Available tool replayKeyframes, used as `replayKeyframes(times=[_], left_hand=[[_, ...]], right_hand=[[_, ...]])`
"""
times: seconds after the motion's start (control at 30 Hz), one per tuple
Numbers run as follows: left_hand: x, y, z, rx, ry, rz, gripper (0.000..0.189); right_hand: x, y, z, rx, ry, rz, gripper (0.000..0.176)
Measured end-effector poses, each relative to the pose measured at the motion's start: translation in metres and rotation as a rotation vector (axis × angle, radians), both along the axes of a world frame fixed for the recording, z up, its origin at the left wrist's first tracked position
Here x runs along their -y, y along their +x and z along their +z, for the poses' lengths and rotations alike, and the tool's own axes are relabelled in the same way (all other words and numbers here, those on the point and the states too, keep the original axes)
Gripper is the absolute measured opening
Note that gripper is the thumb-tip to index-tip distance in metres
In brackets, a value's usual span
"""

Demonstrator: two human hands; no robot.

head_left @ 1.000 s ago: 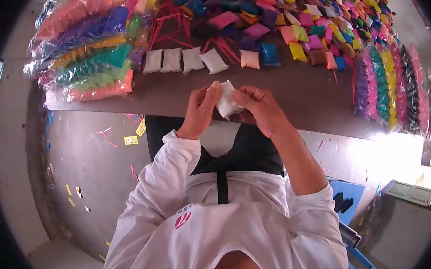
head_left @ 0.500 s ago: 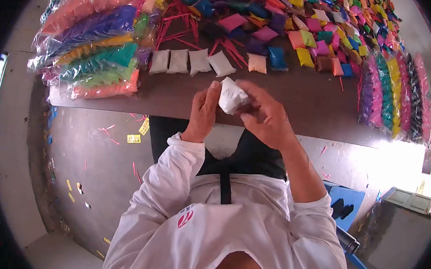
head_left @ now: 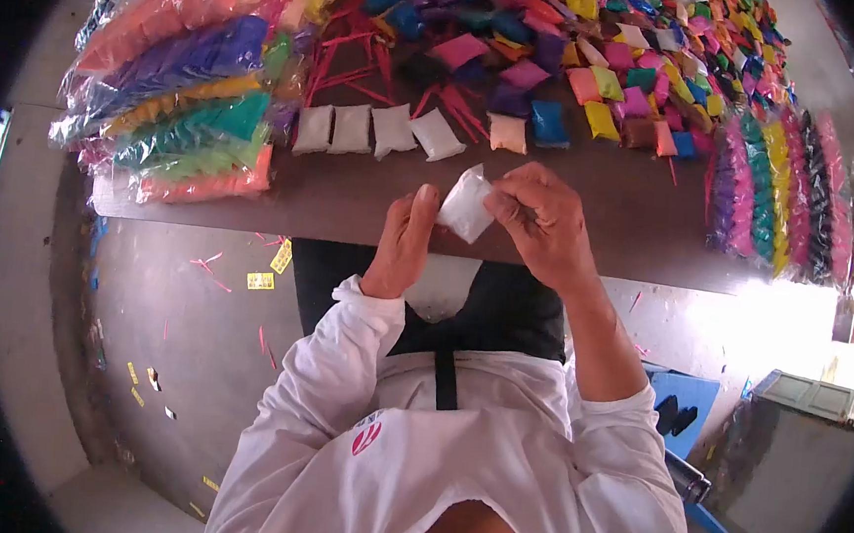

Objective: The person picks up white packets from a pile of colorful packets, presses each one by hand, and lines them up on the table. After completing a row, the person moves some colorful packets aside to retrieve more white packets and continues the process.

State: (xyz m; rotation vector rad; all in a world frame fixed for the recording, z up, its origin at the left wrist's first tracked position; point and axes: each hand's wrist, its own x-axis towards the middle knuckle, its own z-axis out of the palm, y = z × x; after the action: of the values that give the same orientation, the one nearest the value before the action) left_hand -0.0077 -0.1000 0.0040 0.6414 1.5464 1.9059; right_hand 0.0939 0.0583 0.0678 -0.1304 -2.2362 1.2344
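A small white packet [head_left: 467, 206] in clear plastic is held up over the near part of the table. My right hand [head_left: 546, 225] pinches its right edge between thumb and bent fingers. Close to the packet's left side is my left hand [head_left: 404, 240], upright with its fingers straight; it looks apart from the packet, though its far side is hidden. Beyond my hands lies a row of several white packets [head_left: 350, 128], with a pale peach packet [head_left: 508, 134] and a blue packet [head_left: 550, 125] to the right.
Long clear bags of coloured packets [head_left: 200, 112] are stacked at the table's left. More filled strips [head_left: 783, 197] lie at the right end. A heap of loose coloured packets [head_left: 619, 62] covers the back, beside pink strips [head_left: 347, 68]. The brown table's [head_left: 342, 201] front edge runs before me.
The white packet has turned and now shows a flatter, broader face. My right hand has closed from loose, blurred fingers into a pinch on its edge. My left hand has stayed nearly in place.
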Motion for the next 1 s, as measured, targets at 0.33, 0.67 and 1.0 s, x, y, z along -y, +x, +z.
replayKeyframes(times=[0.33, 0.67, 1.0], left_hand=[[0.002, 0.006, 0.013, -0.04, -0.013, -0.076, 0.036], [0.0, -0.001, -0.009, -0.214, -0.013, -0.099, 0.035], [0.001, 0.0, -0.005, -0.312, -0.069, -0.084, 0.034]], right_hand=[[0.003, -0.004, -0.01, 0.209, -0.116, 0.053, 0.016], [-0.011, -0.011, -0.009, 0.308, -0.343, 0.168, 0.02], [-0.014, -0.013, -0.005, 0.484, -0.396, 0.327, 0.027]])
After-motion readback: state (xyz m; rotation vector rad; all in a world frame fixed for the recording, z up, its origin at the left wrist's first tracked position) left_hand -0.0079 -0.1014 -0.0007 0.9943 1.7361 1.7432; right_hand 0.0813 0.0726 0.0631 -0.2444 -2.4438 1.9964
